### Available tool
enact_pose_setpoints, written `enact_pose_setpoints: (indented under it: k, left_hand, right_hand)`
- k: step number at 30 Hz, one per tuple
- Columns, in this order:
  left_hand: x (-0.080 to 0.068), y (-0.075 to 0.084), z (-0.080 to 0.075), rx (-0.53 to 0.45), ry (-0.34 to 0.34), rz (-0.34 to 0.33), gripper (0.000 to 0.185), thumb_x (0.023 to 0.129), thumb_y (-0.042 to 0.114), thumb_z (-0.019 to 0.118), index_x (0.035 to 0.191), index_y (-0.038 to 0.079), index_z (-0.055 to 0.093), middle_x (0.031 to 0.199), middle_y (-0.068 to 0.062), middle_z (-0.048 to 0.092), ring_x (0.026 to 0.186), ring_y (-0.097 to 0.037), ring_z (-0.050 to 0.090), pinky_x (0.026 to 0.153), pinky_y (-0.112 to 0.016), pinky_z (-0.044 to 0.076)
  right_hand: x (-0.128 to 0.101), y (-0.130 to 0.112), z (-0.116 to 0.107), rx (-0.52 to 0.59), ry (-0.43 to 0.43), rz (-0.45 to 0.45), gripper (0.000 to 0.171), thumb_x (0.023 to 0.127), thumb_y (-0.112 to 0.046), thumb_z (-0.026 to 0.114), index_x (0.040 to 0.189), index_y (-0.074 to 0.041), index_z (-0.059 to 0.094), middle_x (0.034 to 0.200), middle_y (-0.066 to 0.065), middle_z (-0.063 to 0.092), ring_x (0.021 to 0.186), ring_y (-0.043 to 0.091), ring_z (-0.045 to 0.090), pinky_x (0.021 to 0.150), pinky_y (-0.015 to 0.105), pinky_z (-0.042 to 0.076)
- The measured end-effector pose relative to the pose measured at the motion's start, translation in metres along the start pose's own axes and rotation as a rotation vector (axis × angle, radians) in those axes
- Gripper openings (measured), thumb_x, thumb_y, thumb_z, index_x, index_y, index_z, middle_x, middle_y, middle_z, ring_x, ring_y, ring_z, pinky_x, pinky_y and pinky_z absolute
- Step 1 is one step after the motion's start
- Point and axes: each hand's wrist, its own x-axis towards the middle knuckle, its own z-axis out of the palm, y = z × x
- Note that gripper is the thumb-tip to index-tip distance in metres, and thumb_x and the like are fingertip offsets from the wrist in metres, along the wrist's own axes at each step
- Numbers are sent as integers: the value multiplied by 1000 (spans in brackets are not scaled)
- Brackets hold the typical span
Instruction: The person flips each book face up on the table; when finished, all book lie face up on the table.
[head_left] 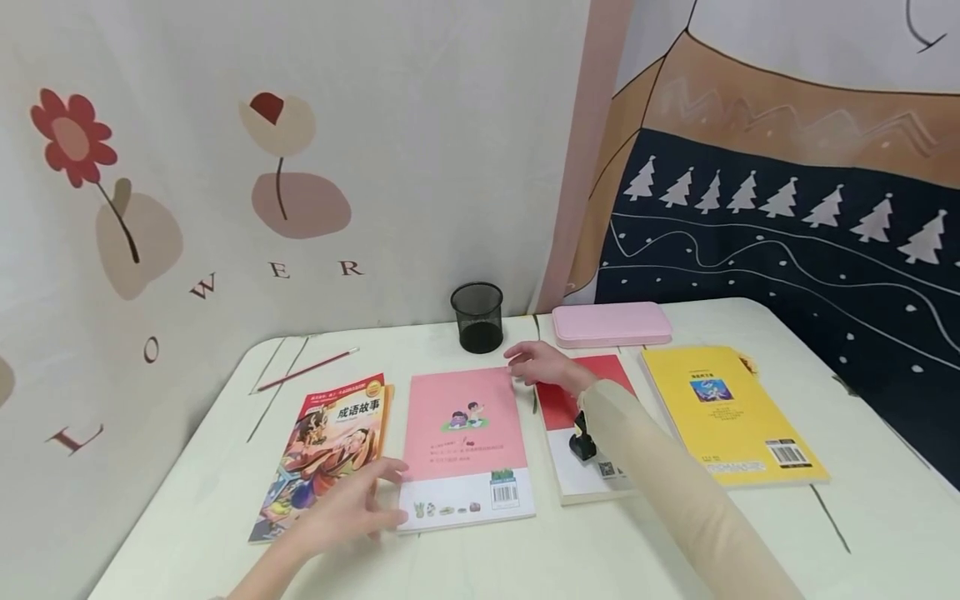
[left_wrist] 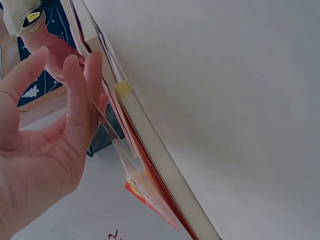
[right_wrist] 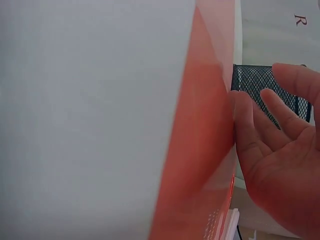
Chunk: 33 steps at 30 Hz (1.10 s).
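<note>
A pink-and-white book (head_left: 463, 446) lies flat on the table between both hands. My left hand (head_left: 352, 510) is at its lower left edge, fingers spread and slightly bent, partly over the colourful storybook (head_left: 318, 454) on the left. Up at the pink book's top right corner is my right hand (head_left: 547, 367), loosely bent and reaching across a red-and-white book (head_left: 561, 467), which the forearm partly covers. In the left wrist view, the left hand (left_wrist: 47, 135) has nothing in its grasp. The right wrist view shows the right hand (right_wrist: 282, 155) with its palm visible and fingers loose.
A yellow book (head_left: 720, 417) lies at the right. Along the back stand a black mesh pen holder (head_left: 478, 315) and a pink pencil case (head_left: 612, 323). A red pencil (head_left: 307, 370) lies at the back left. Printed curtains hang behind the table (head_left: 210, 467).
</note>
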Motion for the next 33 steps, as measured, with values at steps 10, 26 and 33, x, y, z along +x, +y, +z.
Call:
enact_pose_setpoints:
  k: [10, 26, 33]
  left_hand:
    - [3, -1, 2, 14, 4, -13, 68, 67, 20, 75, 123, -2, 42, 117, -21, 47, 60, -18, 57, 46, -30, 47]
    - [4, 1, 2, 96, 11, -27, 70, 67, 20, 75, 125, 0, 41, 115, -23, 48, 53, -17, 54, 45, -28, 46]
    - [5, -3, 2, 217, 11, 18, 64, 68, 17, 74, 121, -5, 46, 112, -20, 52, 63, -14, 53, 57, -28, 47]
  right_hand:
    - [7, -1, 0, -57, -33, 16, 37, 86, -11, 56, 121, -4, 49, 114, 12, 53, 84, 21, 57, 72, 29, 49]
    - [9, -7, 3, -158, -79, 27, 43, 84, -12, 58, 124, -4, 45, 117, 13, 50, 73, 20, 57, 63, 26, 49]
    - [9, -7, 6, -175, -62, 44, 40, 84, -12, 59, 122, -5, 48, 114, 13, 51, 73, 19, 57, 64, 26, 50]
